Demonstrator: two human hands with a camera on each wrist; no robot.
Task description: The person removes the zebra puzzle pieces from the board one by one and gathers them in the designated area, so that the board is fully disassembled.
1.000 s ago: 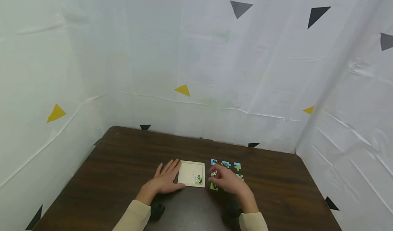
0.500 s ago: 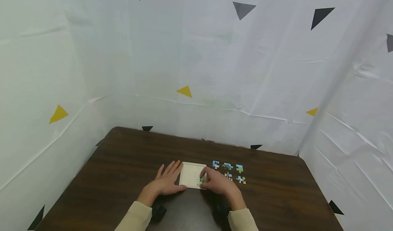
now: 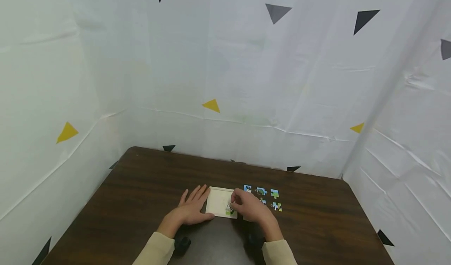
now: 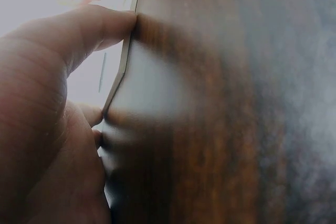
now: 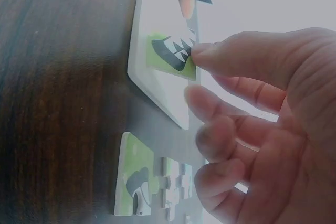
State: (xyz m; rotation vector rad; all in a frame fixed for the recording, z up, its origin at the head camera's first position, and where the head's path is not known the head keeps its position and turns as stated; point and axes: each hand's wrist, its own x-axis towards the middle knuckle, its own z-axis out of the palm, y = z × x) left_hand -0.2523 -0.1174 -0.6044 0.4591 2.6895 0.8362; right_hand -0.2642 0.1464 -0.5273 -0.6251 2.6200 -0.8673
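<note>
A shallow pale square puzzle tray (image 3: 216, 203) lies on the table. My left hand (image 3: 191, 210) rests along its left side with fingers spread, the thumb (image 4: 113, 22) touching the near edge. At the tray's near right corner, my right hand (image 3: 249, 208) pinches a green, black-and-white puzzle piece (image 5: 170, 51). The right wrist view has the thumb on its far side, the other fingers loosely curled; the index finger's contact is unclear. That piece sits askew to the tray rim. Another green puzzle piece (image 5: 136, 177) lies outside the tray, hidden below my right hand in the head view.
Several loose puzzle pieces (image 3: 274, 193) lie in rows right of the tray, partly behind my right hand. The dark wooden table (image 3: 317, 222) extends to both sides. White curtains (image 3: 239, 61) with triangles hang behind and beside it.
My right hand has moved left from the loose pieces to the tray's near right corner and taken hold of the piece there. My left hand has stayed at the tray's left side.
</note>
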